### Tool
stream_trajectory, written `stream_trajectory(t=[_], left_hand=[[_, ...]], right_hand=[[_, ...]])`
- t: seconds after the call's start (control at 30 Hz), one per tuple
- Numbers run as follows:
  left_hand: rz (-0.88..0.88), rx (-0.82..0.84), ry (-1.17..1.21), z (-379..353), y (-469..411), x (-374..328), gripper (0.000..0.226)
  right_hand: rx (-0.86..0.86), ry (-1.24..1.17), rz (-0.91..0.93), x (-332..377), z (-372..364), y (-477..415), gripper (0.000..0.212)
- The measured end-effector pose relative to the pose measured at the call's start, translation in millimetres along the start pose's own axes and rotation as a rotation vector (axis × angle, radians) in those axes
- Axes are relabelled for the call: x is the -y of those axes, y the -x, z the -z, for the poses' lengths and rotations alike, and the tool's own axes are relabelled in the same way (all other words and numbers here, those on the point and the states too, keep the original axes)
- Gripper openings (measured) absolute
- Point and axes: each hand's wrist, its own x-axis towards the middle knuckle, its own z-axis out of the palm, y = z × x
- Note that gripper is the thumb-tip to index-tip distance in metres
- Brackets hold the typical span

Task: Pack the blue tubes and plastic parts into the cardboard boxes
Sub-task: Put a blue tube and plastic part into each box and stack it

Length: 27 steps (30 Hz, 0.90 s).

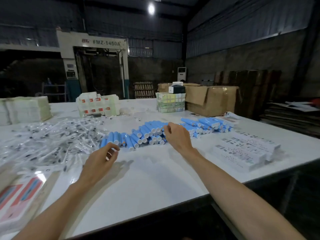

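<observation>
Blue tubes (152,134), white-capped, heaped in a long band mid-table, running from the centre out toward 2 o'clock. Plastic parts (48,141) in clear wrappers, spread in a loose heap at 9 to 10 o'clock, just beside the band's near end. Right hand (178,137) over the middle of the band, back to the camera, fingers curled down at the tubes; cannot tell whether pinching one (fingertips lost against the caps). Left hand (102,161) at the band's near end, just short of the nearest tubes, thumb and forefinger loosely bent toward each other, nothing seen between them. Brown cardboard box (214,99) at 1 o'clock on the far edge, one flap hanging open. Flat white printed cartons (245,149) stacked at 3 o'clock. Printed card packs (19,196) at 8 o'clock. Stacked flat packs (98,104) at 11 o'clock, another bundle (170,103) at 12, just beside the box. All on a white table (155,184).
</observation>
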Motion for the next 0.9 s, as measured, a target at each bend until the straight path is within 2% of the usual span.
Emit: stream_trajectory(t=[0.17, 0.3, 0.5, 0.63, 0.73, 0.9], left_hand=[[0.014, -0.032, -0.068, 11.7, 4.3, -9.2, 0.008], [0.101, -0.086, -0.113, 18.9, 6.2, -12.6, 0.008], [0.188, 0.009, -0.268, 28.3, 17.4, -12.5, 0.015], [0.258, 0.011, -0.594, 48.9, 15.9, -18.9, 0.024], [0.390, 0.002, -0.889, 82.8, 18.3, -17.6, 0.033], [0.643, 0.163, -1.145, 119.7, 44.3, -1.7, 0.064]], right_hand=[[0.057, -0.236, 0.099, 90.9, -48.8, 14.9, 0.040], [0.098, -0.386, 0.096, 143.9, -83.3, 31.0, 0.042], [0.199, -0.452, 0.065, 155.6, -125.9, 59.2, 0.037], [0.213, -0.484, 0.059, 149.6, -128.1, 56.3, 0.039], [0.233, -0.515, 0.044, 148.3, -128.1, 58.4, 0.041], [0.247, -0.538, 0.035, 145.8, -126.8, 60.2, 0.041]])
